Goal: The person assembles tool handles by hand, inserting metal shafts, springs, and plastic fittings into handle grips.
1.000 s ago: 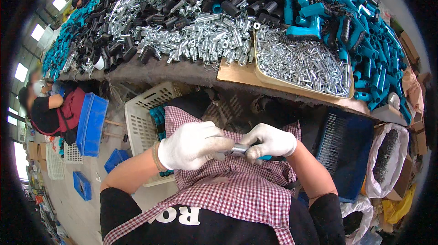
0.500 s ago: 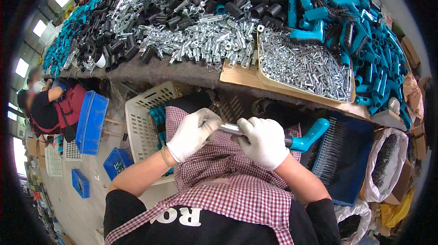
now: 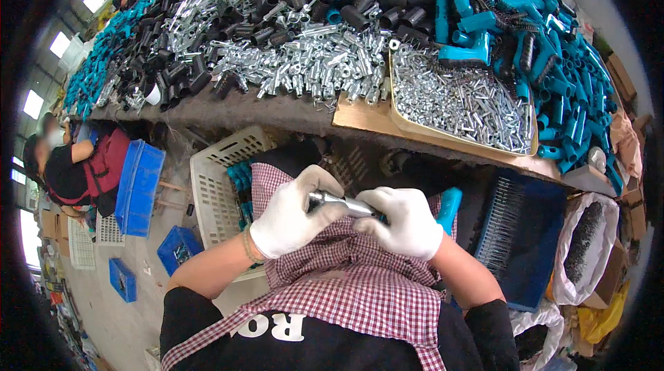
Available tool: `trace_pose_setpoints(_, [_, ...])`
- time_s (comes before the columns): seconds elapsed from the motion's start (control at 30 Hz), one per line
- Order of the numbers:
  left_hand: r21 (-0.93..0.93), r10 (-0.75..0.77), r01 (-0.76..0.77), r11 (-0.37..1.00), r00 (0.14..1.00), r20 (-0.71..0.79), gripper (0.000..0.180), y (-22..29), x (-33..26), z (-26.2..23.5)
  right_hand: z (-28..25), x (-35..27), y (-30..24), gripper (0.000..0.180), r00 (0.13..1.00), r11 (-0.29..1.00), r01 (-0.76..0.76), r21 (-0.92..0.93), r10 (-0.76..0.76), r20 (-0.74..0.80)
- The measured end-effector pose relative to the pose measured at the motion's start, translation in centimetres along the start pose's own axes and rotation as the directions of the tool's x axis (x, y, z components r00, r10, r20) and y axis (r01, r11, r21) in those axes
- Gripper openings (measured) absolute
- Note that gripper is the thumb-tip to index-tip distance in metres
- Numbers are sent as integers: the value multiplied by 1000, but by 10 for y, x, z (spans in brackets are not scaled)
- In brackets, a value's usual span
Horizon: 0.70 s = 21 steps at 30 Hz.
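Holding: you have a shiny metal tube (image 3: 342,203) between both gloved hands, over your lap and just below the table edge.
Left hand: your left hand (image 3: 294,215) is closed around the left end of the metal tube; the fingers curl over it from above and the thumb presses near the tip.
Right hand: your right hand (image 3: 404,222) is closed on the right end of the same piece, where a teal plastic handle (image 3: 448,206) sticks out to the right behind the knuckles. If the handle is already joined to the tube, you cannot tell, because the glove hides the meeting place.
Position of the piece: the tube lies almost level, a little tilted down to the right, with only its middle part showing between the two grips.
Under the hands: the red and white checked apron (image 3: 360,281) covers your lap, and the hands rest just above it.
Table: the worktable (image 3: 277,112) in front of you carries a heap of silver metal tubes (image 3: 318,63), black sleeves (image 3: 187,77) to the left, and many teal handles (image 3: 553,53) to the right.
Tray: a flat tray (image 3: 415,129) on the table holds small silver pins.
Beside your left knee: a white plastic basket (image 3: 214,191) stands with teal pieces inside.
Far left: another person (image 3: 66,167) sits near a blue crate (image 3: 138,188), well apart from you.
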<state>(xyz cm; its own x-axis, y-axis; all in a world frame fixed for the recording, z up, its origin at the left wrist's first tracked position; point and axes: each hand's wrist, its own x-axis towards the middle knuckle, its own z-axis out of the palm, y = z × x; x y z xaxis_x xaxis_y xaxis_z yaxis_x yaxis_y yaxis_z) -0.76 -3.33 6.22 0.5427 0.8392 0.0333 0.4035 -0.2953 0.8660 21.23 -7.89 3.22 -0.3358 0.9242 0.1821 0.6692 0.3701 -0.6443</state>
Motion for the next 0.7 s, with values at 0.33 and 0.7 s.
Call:
trace_pose_setpoints(0.33, [22, 608, -646, 763, 730, 313, 29, 12, 18, -28, -18, 7, 7, 55, 919, 792, -46, 608, -205, 337])
trace_pose_setpoints(0.7, [65, 286, -280, 958, 953, -103, 14, -11, 2, -2, -2, 16, -3, 38, 990, 968, -31, 247, -5, 142])
